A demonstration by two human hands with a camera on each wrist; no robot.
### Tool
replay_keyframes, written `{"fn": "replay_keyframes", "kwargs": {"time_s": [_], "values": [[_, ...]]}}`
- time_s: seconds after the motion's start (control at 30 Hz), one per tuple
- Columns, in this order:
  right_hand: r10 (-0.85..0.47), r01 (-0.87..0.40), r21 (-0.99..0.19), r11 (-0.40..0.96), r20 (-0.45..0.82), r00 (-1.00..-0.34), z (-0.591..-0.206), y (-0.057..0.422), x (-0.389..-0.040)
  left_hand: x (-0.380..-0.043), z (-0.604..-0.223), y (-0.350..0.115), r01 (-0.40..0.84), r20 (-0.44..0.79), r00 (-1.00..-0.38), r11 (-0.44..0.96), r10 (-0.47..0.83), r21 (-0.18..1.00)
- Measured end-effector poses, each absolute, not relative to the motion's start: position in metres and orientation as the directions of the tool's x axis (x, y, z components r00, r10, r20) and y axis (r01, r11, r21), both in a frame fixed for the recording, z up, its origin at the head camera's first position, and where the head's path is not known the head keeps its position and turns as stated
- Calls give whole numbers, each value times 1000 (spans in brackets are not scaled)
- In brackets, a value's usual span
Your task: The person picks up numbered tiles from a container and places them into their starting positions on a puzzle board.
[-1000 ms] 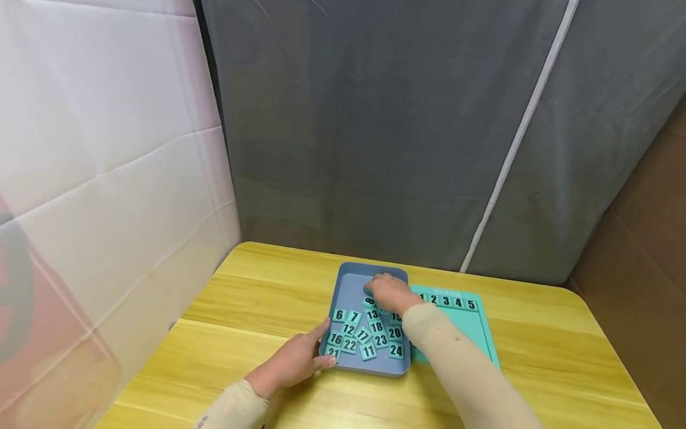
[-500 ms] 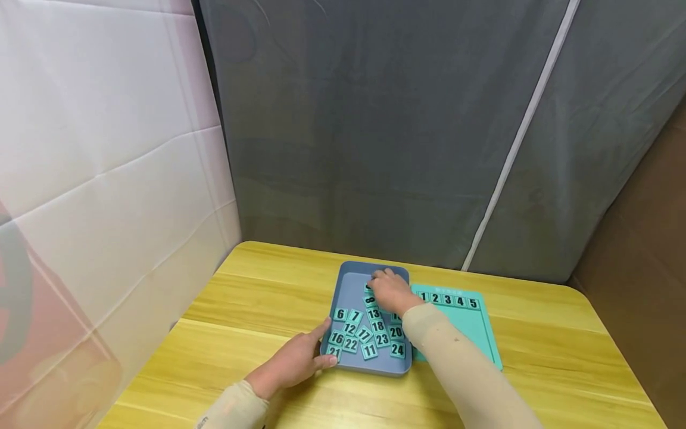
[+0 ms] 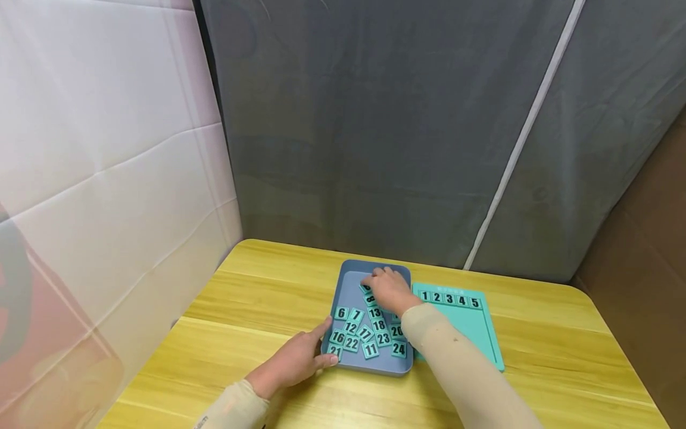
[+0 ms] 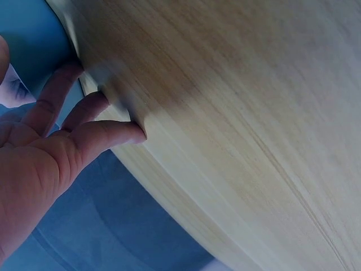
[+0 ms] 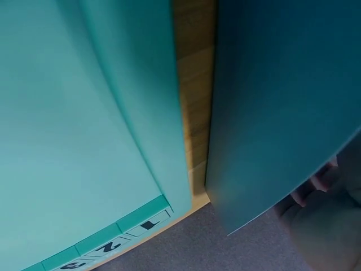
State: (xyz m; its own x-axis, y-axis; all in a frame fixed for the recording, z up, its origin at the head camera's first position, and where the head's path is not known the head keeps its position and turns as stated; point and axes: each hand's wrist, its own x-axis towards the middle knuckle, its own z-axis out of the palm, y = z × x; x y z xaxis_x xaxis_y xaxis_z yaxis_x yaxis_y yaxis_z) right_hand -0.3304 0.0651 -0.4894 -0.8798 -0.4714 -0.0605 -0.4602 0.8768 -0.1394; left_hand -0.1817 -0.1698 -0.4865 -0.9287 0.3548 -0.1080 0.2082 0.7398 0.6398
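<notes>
The left hand (image 3: 297, 359), thumb and fingers apart, touches the near left corner of the tray (image 3: 370, 368). Farther, the right hand (image 3: 390, 291) is closer to 1 half-covered tile (image 3: 365, 289) in the tray, at the left of its fingertips; pinched or not, I cannot tell. The board (image 3: 474, 328) is at the tray's right.

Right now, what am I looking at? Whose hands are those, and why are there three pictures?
No robot here: just a person's bare left hand and right hand. The wide picture comes from a camera on the head; the close ones come from a camera on each wrist. On the table is a blue tray of number tiles, with a green board beside it holding 1 to 5. The left hand touches the tray's near left corner. The right hand is at one tile in the tray; I can't tell if it grips it.
</notes>
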Motion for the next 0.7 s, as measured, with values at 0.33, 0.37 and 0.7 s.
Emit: {"fn": "replay_keyframes", "kwargs": {"time_s": [0.33, 0.37, 0.7], "values": [[-498, -492, -144, 859, -9, -867, -488, 67, -327, -182, -483, -168, 198, -113, -930, 737, 349, 646], [-499, -494, -137, 859, -7, -867, -489, 68, -327, -182, -484, -168, 199, -113, -930, 737, 350, 646], [-496, -502, -212, 839, 84, -864, -478, 89, -323, -185, -489, -168, 213, -98, -930, 735, 355, 644]]}}
